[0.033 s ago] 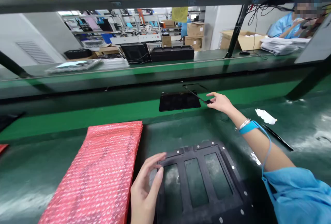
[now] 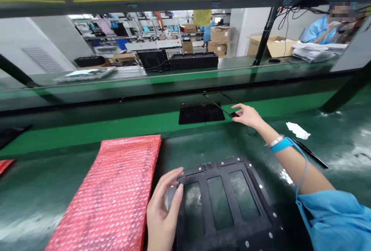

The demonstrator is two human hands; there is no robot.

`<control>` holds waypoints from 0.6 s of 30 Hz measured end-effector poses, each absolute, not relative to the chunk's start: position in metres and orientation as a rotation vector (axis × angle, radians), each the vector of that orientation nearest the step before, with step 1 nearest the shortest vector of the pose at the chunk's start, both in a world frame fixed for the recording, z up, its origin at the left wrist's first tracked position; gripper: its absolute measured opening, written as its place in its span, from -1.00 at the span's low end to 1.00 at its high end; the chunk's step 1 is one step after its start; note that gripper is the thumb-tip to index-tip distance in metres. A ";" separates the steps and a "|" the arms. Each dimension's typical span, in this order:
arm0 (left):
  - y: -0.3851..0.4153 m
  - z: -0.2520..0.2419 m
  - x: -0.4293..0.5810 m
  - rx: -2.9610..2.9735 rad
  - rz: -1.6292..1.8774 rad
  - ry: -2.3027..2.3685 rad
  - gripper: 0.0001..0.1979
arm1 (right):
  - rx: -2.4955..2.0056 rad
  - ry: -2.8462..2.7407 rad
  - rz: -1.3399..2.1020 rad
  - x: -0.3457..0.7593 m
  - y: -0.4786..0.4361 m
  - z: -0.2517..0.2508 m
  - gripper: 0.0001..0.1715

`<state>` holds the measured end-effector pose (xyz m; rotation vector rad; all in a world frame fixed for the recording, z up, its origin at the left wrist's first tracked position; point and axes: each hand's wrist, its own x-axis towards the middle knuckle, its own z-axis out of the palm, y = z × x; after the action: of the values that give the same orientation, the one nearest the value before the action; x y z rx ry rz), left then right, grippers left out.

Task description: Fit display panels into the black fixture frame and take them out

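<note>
A thin black frame (image 2: 218,106) sits out over the green strip at the back of the bench, pinched at its near end between the thumb and fingers of the right hand (image 2: 248,116); its far part reaches away behind a flat black panel (image 2: 199,114), and whether the two touch I cannot tell. Its narrow bars look light and rather bendy, likely to twist or crack if pulled from one corner, so a gentle grip on the broader dark end, or on two opposite sides, seems safest. The left hand (image 2: 164,208) has its thumb and fingers parted in a loose curve at the left edge of a black fixture (image 2: 232,200) with three windows; contact is unclear. This plate looks stiff and steadier, best held by its rim. Left of it lies red bubble wrap (image 2: 107,193), soft and probably slick. The dark green bench (image 2: 188,146) shines under the light, with white scraps (image 2: 298,130) and slim dark tweezers (image 2: 311,153) at right. Beyond stand an open carton (image 2: 278,46), white stacked sheets (image 2: 313,53) and a person in blue (image 2: 314,31).
</note>
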<state>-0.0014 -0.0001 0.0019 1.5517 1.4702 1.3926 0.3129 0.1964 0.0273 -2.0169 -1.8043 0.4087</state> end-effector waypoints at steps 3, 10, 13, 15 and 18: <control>-0.001 0.007 -0.019 1.828 1.524 1.743 -0.70 | -1.835 -1.931 0.439 0.311 0.143 0.035 -0.44; -0.009 -0.007 -0.097 1.813 1.127 2.578 -0.61 | -1.221 -2.401 0.082 0.321 -0.011 -0.006 -0.46; -0.016 -0.010 -0.109 1.701 1.014 2.661 -0.78 | -1.065 -2.508 -0.062 0.322 -0.046 -0.020 -0.45; -0.022 -0.010 -0.110 1.661 1.014 2.682 -0.82 | -0.967 -2.558 -0.169 0.321 -0.055 -0.021 -0.47; -0.036 -0.009 -0.113 1.582 1.037 2.722 -0.85 | -0.849 -2.627 -0.291 0.322 -0.055 -0.018 -0.49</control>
<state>-0.1132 -0.0362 -0.0089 1.5817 2.7216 1.0366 0.3224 -0.0555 -0.0175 -0.8486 -2.6266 -0.2908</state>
